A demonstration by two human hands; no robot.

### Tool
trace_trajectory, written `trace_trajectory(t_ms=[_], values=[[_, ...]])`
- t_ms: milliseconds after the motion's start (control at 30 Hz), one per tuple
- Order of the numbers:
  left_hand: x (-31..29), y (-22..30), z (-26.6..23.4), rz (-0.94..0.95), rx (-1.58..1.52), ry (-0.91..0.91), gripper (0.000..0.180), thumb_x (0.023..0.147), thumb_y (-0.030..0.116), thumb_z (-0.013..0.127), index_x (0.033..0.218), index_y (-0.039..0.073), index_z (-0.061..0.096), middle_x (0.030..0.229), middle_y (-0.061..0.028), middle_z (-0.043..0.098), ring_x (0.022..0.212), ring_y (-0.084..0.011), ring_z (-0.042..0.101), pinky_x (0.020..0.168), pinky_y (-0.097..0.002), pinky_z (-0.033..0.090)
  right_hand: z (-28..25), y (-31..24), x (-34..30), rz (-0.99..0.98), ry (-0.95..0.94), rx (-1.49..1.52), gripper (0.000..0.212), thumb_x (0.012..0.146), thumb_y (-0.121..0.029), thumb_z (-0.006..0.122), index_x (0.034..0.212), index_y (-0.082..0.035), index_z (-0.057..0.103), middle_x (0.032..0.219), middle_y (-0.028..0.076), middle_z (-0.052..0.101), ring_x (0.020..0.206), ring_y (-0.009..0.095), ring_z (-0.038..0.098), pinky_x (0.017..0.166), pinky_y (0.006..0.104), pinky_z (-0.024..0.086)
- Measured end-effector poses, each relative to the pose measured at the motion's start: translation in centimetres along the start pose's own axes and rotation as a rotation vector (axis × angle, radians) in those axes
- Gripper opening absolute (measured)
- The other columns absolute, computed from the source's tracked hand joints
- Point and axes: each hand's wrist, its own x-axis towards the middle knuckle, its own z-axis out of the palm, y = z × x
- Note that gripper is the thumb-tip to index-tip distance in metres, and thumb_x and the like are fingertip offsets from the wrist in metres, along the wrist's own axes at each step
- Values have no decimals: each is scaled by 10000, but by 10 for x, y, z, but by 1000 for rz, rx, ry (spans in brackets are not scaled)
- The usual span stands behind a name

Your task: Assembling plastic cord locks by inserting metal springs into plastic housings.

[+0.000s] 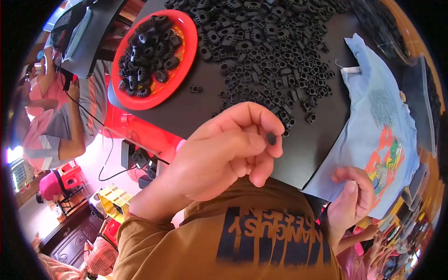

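Observation:
My left hand (pixel 224 149) is over the front edge of the dark table, its thumb and forefinger pinching a small black plastic part (pixel 271 138). The other fingers curl loosely beneath. Lower right, my right hand (pixel 351 198) is beside the light blue cloth (pixel 345 154), fingers bent in toward the thumb; whether anything sits inside them is hidden. Beyond my left hand spreads a big pile of small black plastic parts (pixel 275 51) with holes through them. A red plate (pixel 189 60) at the far left carries more black parts, which look chunkier.
One loose black part (pixel 196 88) lies between plate and pile. Clear plastic bins (pixel 427 93) stand along the right. Left of the table are a red stool (pixel 140 135), black adapters with cables (pixel 144 161), a yellow crate (pixel 114 200) and other people.

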Motion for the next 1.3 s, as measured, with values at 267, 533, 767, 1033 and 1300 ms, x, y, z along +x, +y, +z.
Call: trace_trajectory(t_ms=[267,533,767,1033,1300], values=[[-9,20,-13,239,72,-23,332,805,127,518,1085,-44,464,934,-136,512,577,-154,478,499,-284,402,2,1,3,-20,-9,-13,180,878,-108,576,984,36,590,864,161,629,725,206,573,650,301,471],[-8,68,-34,1047,1817,735,48,800,44,612,839,17,619,706,-82,494,639,-163,509,574,-283,399,1,-1,3,-20,-21,-29,193,880,-114,545,975,48,592,864,156,614,752,194,550,654,296,443],[-6,80,-50,876,1992,762,123,811,104,615,898,17,619,735,-131,501,684,-288,532,606,-344,423,3,-1,3,-9,-27,-33,192,876,-108,552,972,53,595,858,153,618,739,190,546,658,292,435],[-1,71,-22,936,1895,744,124,786,85,638,894,24,634,715,-112,517,644,-244,540,592,-341,428,-1,-2,3,3,-15,-24,190,869,-99,560,978,51,596,870,154,623,742,189,557,662,285,451],[19,-11,48,853,1650,-360,301,644,38,763,926,24,658,659,-74,542,519,-206,513,449,-308,391,-14,4,13,-128,-237,-45,269,793,-103,662,1028,23,623,968,140,663,796,239,632,713,322,495]])
